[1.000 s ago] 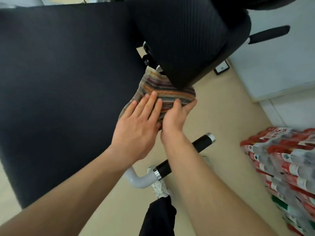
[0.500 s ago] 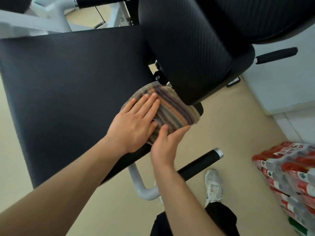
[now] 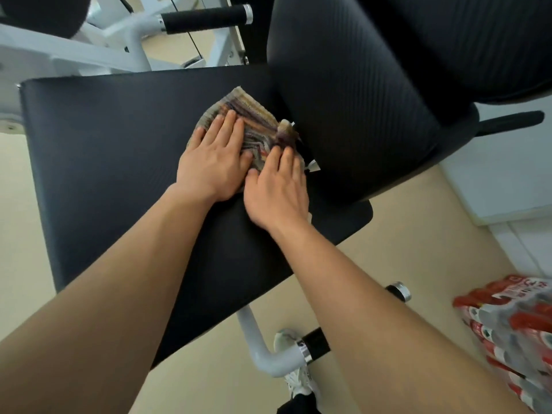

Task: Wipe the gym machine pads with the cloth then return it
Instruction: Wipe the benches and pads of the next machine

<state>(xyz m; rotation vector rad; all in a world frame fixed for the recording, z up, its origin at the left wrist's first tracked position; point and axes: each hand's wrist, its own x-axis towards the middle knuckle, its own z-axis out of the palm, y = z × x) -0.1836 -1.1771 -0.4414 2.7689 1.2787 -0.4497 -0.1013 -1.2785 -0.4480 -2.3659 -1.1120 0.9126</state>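
**Both hands flat on the cloth on the seat pad**

At the bottom centre of the frame a white shoe [image 3: 287,339] stands on the beige floor [image 3: 403,249], just beside a bent white bar [image 3: 260,351] that ends in a black grip. At the lower right lies a wrapped pack of bottles [image 3: 507,327] with red labels.

Two bare forearms rise from the bottom corners and meet over the middle of the black seat pad [image 3: 104,150]. The left hand [image 3: 213,168] lies palm down, its fingers straight and close together, pressing on the left half of the striped cloth [image 3: 257,124]. The right hand [image 3: 276,189] lies palm down just beside it, thumbs nearly touching, with its fingers stretched out flat over the cloth's lower right edge. Neither hand curls round anything.

The cloth is bunched on the seat pad at centre frame, its right edge against the foot of the big back pad [image 3: 358,100] that fills the upper right.

In the upper left, beyond the seat pad, stand a white frame [image 3: 89,52] and another black grip [image 3: 206,20].
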